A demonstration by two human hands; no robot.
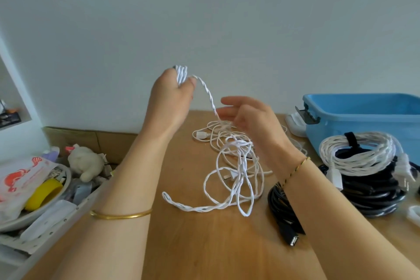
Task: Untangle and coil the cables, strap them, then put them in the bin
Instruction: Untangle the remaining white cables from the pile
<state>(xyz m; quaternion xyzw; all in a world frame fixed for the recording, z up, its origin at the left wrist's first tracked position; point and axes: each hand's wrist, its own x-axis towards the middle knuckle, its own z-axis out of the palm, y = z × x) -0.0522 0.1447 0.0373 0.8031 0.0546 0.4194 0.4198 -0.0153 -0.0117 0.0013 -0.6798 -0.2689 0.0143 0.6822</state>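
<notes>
A tangled white twisted cable [234,173] lies in loose loops on the wooden table [204,245]. My left hand [170,98] is raised above the table and grips several short loops of this cable. One strand runs down from it to the pile. My right hand [247,118] hovers to the right with relaxed fingers beside that strand; whether it touches the strand is unclear. A coiled white cable [361,154] with a black strap rests on black coils [372,193]. The blue bin [368,116] stands at the back right.
A loose black cable with a USB plug [284,213] lies under my right forearm. Left of the table sits a cluttered tray with a bowl [34,211], yellow tape, a plastic bag and a plush toy [86,163]. A white wall stands behind.
</notes>
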